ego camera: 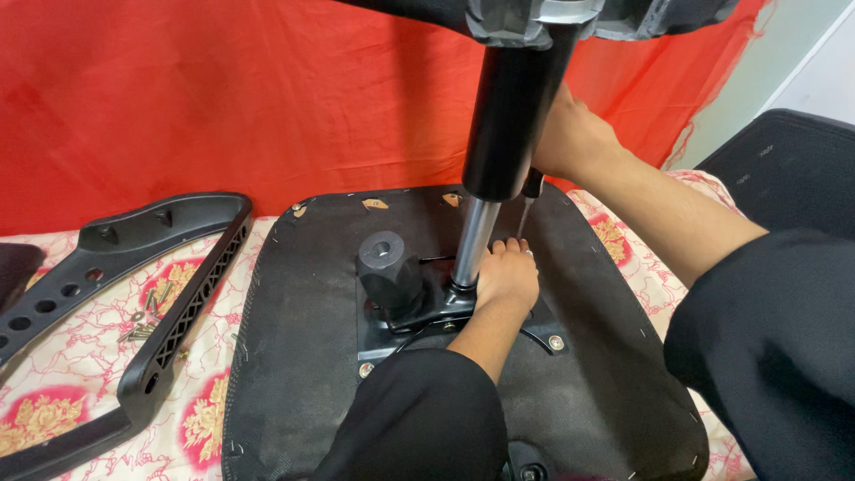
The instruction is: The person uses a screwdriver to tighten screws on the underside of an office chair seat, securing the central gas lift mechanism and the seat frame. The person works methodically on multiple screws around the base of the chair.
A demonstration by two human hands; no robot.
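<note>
An upturned black chair seat (294, 356) lies on a patterned cloth, with a metal mounting plate (392, 343) bolted to its underside. A black and silver gas cylinder (499, 151) rises from the plate to the chair base at the top edge. My left hand (506, 274) rests on the plate beside the cylinder's foot, fingers touching a screwdriver tip. My right hand (570, 138) is behind the cylinder, gripping the screwdriver (529, 198), whose shaft points down at the plate. A black round knob (388, 267) stands left of the cylinder.
A black plastic armrest frame (134, 294) lies to the left on the floral cloth (53, 392), with several loose screws (142, 325) inside it. A red curtain (223, 89) hangs behind. A black padded chair part (784, 160) sits at the right.
</note>
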